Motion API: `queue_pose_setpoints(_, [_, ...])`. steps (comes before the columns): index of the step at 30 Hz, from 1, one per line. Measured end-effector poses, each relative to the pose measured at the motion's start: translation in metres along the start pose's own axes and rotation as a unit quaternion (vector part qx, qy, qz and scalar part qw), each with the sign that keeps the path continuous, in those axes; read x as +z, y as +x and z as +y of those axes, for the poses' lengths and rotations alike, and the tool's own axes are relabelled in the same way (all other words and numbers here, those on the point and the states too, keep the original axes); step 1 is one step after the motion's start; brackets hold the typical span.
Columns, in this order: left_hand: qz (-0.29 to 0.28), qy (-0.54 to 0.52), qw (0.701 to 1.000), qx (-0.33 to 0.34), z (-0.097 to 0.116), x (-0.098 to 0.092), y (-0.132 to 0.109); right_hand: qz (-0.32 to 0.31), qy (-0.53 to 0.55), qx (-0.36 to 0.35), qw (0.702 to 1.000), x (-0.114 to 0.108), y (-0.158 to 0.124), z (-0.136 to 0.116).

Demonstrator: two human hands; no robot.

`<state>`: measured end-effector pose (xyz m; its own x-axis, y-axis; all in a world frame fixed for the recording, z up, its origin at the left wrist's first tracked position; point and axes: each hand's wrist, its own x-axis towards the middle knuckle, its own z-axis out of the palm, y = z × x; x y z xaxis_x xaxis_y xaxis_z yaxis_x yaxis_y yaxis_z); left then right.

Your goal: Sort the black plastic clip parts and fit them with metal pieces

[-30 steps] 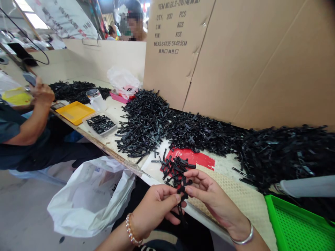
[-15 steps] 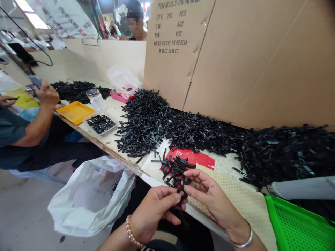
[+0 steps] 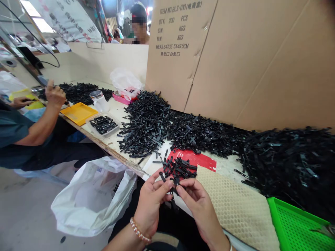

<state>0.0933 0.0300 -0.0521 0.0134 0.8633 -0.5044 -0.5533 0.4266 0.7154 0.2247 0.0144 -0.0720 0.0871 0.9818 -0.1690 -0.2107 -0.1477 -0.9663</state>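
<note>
Above the table's front edge, my left hand (image 3: 151,200) pinches small black plastic strips (image 3: 172,191) between thumb and fingers. One strip end juts up past the fingertips and another hangs below. My right hand (image 3: 200,202) closes its thumb and fingers on the right side of the same black pieces; its fingers partly hide the join. Just beyond my fingers, a small heap of similar black strips (image 3: 180,167) lies on a red sheet (image 3: 201,159).
Larger piles of black strips (image 3: 146,122) line the cardboard box (image 3: 248,62). A green perforated basket (image 3: 293,223) and beige textured mat (image 3: 232,198) lie right. Left are a clear tray (image 3: 116,129), a yellow tray (image 3: 78,113), a co-worker's hand (image 3: 54,96) and a white bag (image 3: 62,205).
Both hands have shifted slightly left, and the strips between them are turned differently. The grey tube over the green basket has gone from view. The co-worker's raised hand has moved a little.
</note>
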Motion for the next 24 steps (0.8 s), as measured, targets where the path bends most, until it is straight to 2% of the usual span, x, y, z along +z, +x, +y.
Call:
queue_pose_setpoints(3, [-0.024,-0.003,1.0,-0.003,-0.002,-0.002,0.002,-0.015,-0.014,-0.023,1.0,0.003,-0.008,0.004])
queue_pose_setpoints(6, [-0.038,-0.001,0.999,0.005,-0.005,-0.003,0.003,-0.024,-0.023,-0.017,0.999,0.002,-0.016,0.01])
queue_pose_setpoints(11, [-0.042,0.02,0.999,-0.007,-0.014,-0.004,0.0,0.05,0.008,0.01,0.999,0.0,-0.023,0.019])
queue_pose_setpoints(13, [-0.074,0.04,0.996,-0.021,-0.016,-0.004,-0.003,0.072,0.018,0.01,0.997,-0.002,-0.025,0.02])
queue_pose_setpoints(17, [-0.143,0.062,0.987,-0.041,-0.017,-0.002,-0.008,0.087,0.03,-0.007,0.996,-0.005,-0.03,0.022])
queue_pose_setpoints(21, [-0.15,0.092,0.982,-0.066,-0.024,0.005,-0.005,0.119,0.037,-0.028,0.992,-0.01,-0.038,0.025])
queue_pose_setpoints(24, [-0.166,0.117,0.975,-0.086,-0.03,0.015,-0.001,0.12,-0.01,-0.051,0.991,-0.021,-0.046,0.024])
